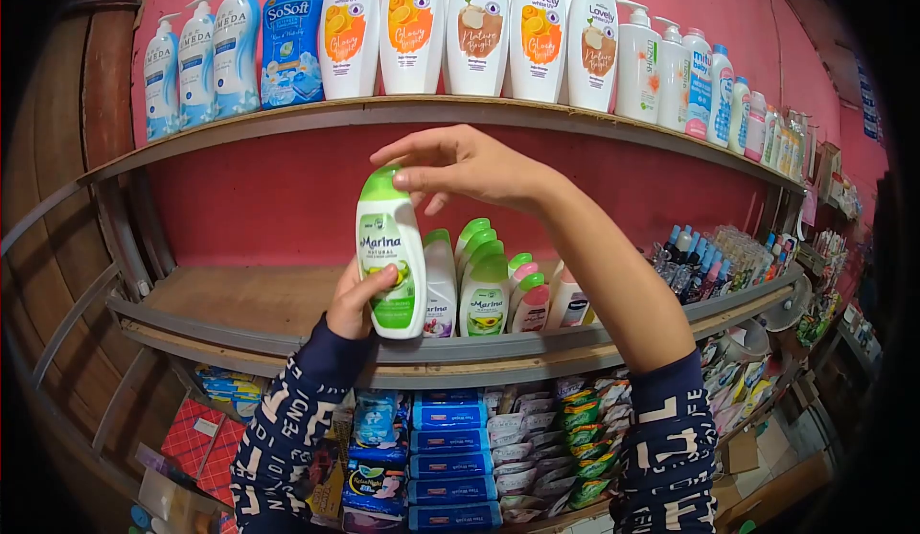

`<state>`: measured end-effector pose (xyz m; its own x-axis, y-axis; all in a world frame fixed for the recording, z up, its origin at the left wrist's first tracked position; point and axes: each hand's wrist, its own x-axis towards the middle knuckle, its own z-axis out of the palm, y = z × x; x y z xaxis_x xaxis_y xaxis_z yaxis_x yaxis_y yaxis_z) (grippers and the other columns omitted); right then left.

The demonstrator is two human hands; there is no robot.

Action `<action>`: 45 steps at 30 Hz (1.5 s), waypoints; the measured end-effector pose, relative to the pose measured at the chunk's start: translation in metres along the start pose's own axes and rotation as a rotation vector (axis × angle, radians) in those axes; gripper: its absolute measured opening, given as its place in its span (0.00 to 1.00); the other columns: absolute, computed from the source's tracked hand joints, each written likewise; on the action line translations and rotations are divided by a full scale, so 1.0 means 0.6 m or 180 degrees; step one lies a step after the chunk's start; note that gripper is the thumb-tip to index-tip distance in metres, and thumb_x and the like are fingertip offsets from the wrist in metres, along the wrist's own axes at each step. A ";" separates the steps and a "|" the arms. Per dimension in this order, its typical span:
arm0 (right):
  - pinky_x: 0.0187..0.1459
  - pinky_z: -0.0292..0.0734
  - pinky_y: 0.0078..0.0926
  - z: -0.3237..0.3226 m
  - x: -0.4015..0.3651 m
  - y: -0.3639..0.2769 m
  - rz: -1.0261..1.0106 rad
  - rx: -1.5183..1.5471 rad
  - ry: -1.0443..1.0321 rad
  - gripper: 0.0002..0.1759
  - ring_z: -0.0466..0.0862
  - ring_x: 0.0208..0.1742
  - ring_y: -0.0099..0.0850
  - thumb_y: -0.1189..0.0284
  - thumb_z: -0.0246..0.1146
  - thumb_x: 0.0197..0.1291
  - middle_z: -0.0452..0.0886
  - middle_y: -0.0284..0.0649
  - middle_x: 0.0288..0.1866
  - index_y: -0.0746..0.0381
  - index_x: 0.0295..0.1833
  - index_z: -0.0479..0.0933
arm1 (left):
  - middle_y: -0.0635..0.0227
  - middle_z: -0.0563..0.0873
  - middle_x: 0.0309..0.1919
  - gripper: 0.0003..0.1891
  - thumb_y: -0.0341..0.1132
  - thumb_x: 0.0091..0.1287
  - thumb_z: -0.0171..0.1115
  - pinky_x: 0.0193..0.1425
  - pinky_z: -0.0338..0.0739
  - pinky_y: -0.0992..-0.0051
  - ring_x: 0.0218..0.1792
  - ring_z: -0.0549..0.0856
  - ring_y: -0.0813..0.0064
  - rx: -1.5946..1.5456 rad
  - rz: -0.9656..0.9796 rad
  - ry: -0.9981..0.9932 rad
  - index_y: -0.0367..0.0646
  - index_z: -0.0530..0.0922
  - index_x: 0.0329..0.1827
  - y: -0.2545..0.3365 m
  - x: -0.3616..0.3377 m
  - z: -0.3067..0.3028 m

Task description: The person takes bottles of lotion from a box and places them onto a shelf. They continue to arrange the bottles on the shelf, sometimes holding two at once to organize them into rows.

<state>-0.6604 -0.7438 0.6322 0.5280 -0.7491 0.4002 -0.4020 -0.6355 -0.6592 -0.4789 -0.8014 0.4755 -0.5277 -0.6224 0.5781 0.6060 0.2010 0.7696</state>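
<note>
A white Marina lotion bottle (390, 246) with a green cap stands upright in front of the middle shelf. My left hand (356, 294) is wrapped round its lower part, thumb across the label. From above, my right hand (450, 165) touches the green cap with thumb and fingers, the cap between them. Just right of the held bottle, more Marina bottles (484, 304) with green caps stand on the middle shelf, beside some with pink caps (530, 306).
Large pump and lotion bottles (412, 31) line the upper shelf (431, 110). Small spray bottles (704, 261) stand at the right of the middle shelf (240, 294). Below are blue packs (450, 467) and hanging sachets (585, 438). A metal frame (81, 304) is at the left.
</note>
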 end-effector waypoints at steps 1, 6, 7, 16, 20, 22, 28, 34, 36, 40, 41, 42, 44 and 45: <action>0.39 0.80 0.22 0.000 -0.002 -0.004 -0.0070 -0.0159 0.0095 0.24 0.82 0.43 0.24 0.64 0.65 0.62 0.82 0.39 0.51 0.62 0.61 0.74 | 0.62 0.81 0.51 0.24 0.35 0.65 0.60 0.57 0.75 0.72 0.51 0.81 0.73 0.0161 0.0025 -0.0044 0.37 0.67 0.63 0.007 0.006 -0.001; 0.36 0.82 0.22 -0.001 -0.007 -0.016 -0.0078 -0.0440 0.0338 0.21 0.83 0.42 0.26 0.72 0.67 0.58 0.83 0.40 0.47 0.65 0.56 0.75 | 0.62 0.81 0.50 0.25 0.34 0.64 0.62 0.56 0.76 0.72 0.49 0.82 0.74 0.0427 0.0184 -0.0243 0.37 0.67 0.62 0.018 0.029 0.008; 0.38 0.81 0.23 -0.002 -0.010 -0.018 -0.0135 -0.0407 0.0383 0.20 0.83 0.41 0.25 0.73 0.67 0.57 0.83 0.40 0.45 0.66 0.55 0.76 | 0.61 0.80 0.52 0.27 0.35 0.64 0.63 0.59 0.74 0.72 0.52 0.81 0.73 0.0456 0.0180 -0.0311 0.38 0.65 0.64 0.017 0.033 0.007; 0.38 0.80 0.31 -0.030 -0.030 0.023 -0.0867 -0.2075 0.1742 0.18 0.84 0.33 0.35 0.76 0.67 0.50 0.84 0.43 0.35 0.62 0.49 0.76 | 0.46 0.44 0.76 0.54 0.47 0.62 0.67 0.77 0.42 0.60 0.77 0.44 0.55 0.2386 0.0170 -0.0545 0.42 0.34 0.78 -0.007 0.004 -0.045; 0.40 0.79 0.35 -0.030 -0.014 0.085 -0.0545 -0.2665 0.1548 0.18 0.84 0.37 0.43 0.76 0.67 0.49 0.84 0.46 0.36 0.60 0.48 0.76 | 0.45 0.47 0.76 0.49 0.44 0.66 0.62 0.77 0.46 0.61 0.76 0.50 0.53 0.3052 -0.0002 -0.0870 0.42 0.34 0.77 -0.042 -0.005 -0.061; 0.36 0.79 0.29 -0.024 -0.007 0.101 -0.0174 -0.2663 0.1402 0.18 0.85 0.32 0.30 0.79 0.68 0.50 0.84 0.47 0.37 0.64 0.49 0.77 | 0.41 0.46 0.75 0.46 0.41 0.68 0.59 0.77 0.45 0.67 0.77 0.47 0.55 0.3007 -0.0023 -0.1025 0.36 0.35 0.76 -0.051 -0.004 -0.053; 0.46 0.78 0.34 -0.042 0.026 0.199 0.0276 -0.1883 0.1075 0.20 0.85 0.45 0.40 0.74 0.73 0.44 0.85 0.45 0.41 0.60 0.46 0.80 | 0.42 0.54 0.73 0.39 0.37 0.71 0.51 0.73 0.57 0.67 0.73 0.59 0.51 0.3431 0.0156 -0.0940 0.40 0.37 0.77 -0.067 -0.007 -0.055; 0.47 0.77 0.33 -0.037 0.037 0.230 0.0558 -0.1985 0.0773 0.20 0.85 0.45 0.37 0.74 0.74 0.43 0.85 0.43 0.41 0.61 0.46 0.81 | 0.43 0.55 0.73 0.37 0.34 0.72 0.48 0.72 0.58 0.66 0.72 0.60 0.50 0.3475 0.0079 -0.0937 0.42 0.36 0.77 -0.062 -0.013 -0.052; 0.46 0.78 0.32 -0.036 0.041 0.241 0.0637 -0.1882 0.0712 0.19 0.85 0.44 0.36 0.74 0.74 0.44 0.85 0.43 0.41 0.61 0.45 0.81 | 0.42 0.55 0.73 0.37 0.34 0.72 0.48 0.72 0.59 0.66 0.72 0.61 0.50 0.3516 0.0118 -0.0923 0.42 0.36 0.77 -0.063 -0.013 -0.051; 0.44 0.78 0.31 -0.039 0.044 0.262 0.0652 -0.1761 0.0574 0.17 0.85 0.42 0.34 0.75 0.73 0.45 0.86 0.42 0.40 0.60 0.44 0.82 | 0.42 0.58 0.72 0.38 0.36 0.71 0.50 0.69 0.64 0.65 0.68 0.67 0.48 0.3567 0.0118 -0.0846 0.43 0.37 0.78 -0.065 -0.014 -0.051; 0.44 0.78 0.31 -0.039 0.045 0.267 0.0641 -0.1745 0.0544 0.16 0.85 0.41 0.34 0.76 0.72 0.45 0.86 0.42 0.39 0.60 0.44 0.82 | 0.42 0.58 0.71 0.39 0.37 0.71 0.50 0.69 0.64 0.65 0.68 0.67 0.47 0.3566 0.0080 -0.0843 0.43 0.37 0.78 -0.064 -0.014 -0.050; 0.43 0.78 0.31 -0.038 0.045 0.269 0.0633 -0.1729 0.0516 0.16 0.85 0.41 0.34 0.76 0.72 0.46 0.86 0.42 0.39 0.60 0.44 0.82 | 0.41 0.58 0.72 0.39 0.36 0.71 0.49 0.69 0.64 0.65 0.68 0.67 0.48 0.3555 0.0003 -0.0854 0.42 0.36 0.77 -0.061 -0.014 -0.048; 0.43 0.78 0.31 -0.036 0.042 0.275 0.0640 -0.1729 0.0495 0.15 0.85 0.40 0.33 0.77 0.70 0.47 0.86 0.42 0.38 0.60 0.44 0.83 | 0.40 0.58 0.72 0.38 0.35 0.72 0.48 0.70 0.62 0.66 0.70 0.66 0.50 0.3526 -0.0152 -0.0876 0.42 0.35 0.77 -0.055 -0.014 -0.043; 0.43 0.78 0.31 -0.034 0.041 0.275 0.0650 -0.1747 0.0501 0.15 0.85 0.40 0.34 0.77 0.70 0.47 0.86 0.42 0.38 0.60 0.44 0.83 | 0.40 0.56 0.72 0.39 0.35 0.71 0.50 0.71 0.61 0.66 0.70 0.65 0.50 0.3459 -0.0178 -0.0873 0.42 0.35 0.77 -0.056 -0.013 -0.044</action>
<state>-0.7292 -0.8712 0.5463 0.2994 -0.8581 0.4171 -0.8328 -0.4483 -0.3246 -0.4796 -0.8231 0.4378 -0.7323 -0.4906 0.4723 -0.1932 0.8147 0.5467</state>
